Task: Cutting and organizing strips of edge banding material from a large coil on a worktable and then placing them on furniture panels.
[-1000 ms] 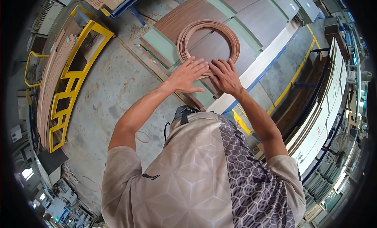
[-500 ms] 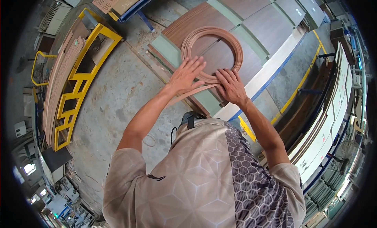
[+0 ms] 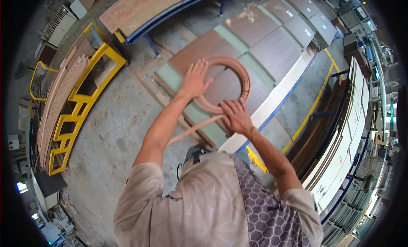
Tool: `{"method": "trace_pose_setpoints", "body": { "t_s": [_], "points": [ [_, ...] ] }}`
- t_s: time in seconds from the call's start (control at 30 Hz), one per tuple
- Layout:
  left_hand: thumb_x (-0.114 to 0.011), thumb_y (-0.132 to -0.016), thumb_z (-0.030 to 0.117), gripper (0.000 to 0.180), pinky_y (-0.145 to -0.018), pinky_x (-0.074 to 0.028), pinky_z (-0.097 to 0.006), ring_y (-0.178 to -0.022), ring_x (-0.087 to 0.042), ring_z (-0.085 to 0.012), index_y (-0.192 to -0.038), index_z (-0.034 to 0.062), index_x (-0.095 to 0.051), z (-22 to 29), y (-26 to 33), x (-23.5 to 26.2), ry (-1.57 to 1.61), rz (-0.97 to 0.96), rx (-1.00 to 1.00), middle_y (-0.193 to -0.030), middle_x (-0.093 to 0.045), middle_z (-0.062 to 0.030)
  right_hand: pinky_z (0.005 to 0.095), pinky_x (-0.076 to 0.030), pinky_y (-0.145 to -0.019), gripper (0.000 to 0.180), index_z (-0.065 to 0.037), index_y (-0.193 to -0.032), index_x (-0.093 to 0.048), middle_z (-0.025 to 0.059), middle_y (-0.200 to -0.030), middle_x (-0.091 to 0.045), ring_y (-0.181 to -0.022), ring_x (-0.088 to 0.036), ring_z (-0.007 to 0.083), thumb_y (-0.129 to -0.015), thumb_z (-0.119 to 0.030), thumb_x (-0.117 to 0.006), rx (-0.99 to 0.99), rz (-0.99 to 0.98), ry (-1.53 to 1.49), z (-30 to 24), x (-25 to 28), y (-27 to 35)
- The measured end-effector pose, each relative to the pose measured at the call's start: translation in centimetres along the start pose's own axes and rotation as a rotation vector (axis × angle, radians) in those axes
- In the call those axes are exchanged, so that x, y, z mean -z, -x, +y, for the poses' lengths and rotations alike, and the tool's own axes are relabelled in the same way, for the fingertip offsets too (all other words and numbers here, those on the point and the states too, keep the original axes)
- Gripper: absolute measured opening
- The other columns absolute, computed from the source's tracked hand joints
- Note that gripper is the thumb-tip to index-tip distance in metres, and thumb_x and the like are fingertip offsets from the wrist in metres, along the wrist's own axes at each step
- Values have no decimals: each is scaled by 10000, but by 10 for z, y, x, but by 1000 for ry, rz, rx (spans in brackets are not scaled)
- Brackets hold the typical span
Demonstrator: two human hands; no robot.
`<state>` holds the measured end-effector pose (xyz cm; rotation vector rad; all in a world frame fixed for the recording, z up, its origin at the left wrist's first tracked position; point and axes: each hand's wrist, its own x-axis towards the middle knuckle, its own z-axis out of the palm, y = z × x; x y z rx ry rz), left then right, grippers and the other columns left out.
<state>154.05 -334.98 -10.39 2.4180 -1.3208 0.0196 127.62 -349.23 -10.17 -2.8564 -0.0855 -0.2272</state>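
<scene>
A brown coil of edge-banding strip (image 3: pixel 245 75) lies flat on the stacked wood-look panels (image 3: pixel 262 62). My left hand (image 3: pixel 195 80) rests on the coil's left side, fingers stretched out and thumb apart. On its near right edge, my right hand (image 3: pixel 236 115) has its fingers bent over the coil, closed on it; the thumb is mostly hidden. From beside that hand, a loose strip end (image 3: pixel 193 130) runs down and left past the panel edge, partly behind my left forearm. Pale green bands (image 3: pixel 260 72) cross the panels.
A yellow metal frame (image 3: pixel 87 98) with long boards stands at left. Beyond it is a blue-legged roller table (image 3: pixel 170 11) carrying boards. White panels (image 3: pixel 346 149) are stacked on the right, past a yellow floor line (image 3: pixel 316 98). Grey concrete floor (image 3: pixel 114 119) lies between.
My left hand has moved forward along the coil's left side, off the loose strip. My right hand stays on the near edge. The whole view has shifted a little.
</scene>
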Motion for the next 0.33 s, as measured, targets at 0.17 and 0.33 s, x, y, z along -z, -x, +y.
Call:
{"method": "trace_pose_setpoints", "body": {
  "t_s": [0.17,0.33],
  "points": [
    [-519,-1057,495,806,-1313,-166,-506,-1600,-259,-337,-1651,0,-292,30,-26,18,-275,-96,-183,-1711,-314,-195,556,-267,-1252,585,-102,-1494,-530,124,-1517,-521,-1414,-473,329,-985,-372,-634,-26,-82,-38,16,15,-1],
    [-537,-995,648,929,-1328,-96,-513,-1623,-201,-300,-1665,51,-300,75,-102,62,-202,283,-249,-1732,-288,-161,527,-229,-1283,652,-142,-1529,-493,120,-1637,-427,-1566,-335,315,-975,-444,-655,-7,-74,-8,25,-11,11]
  ]
}}
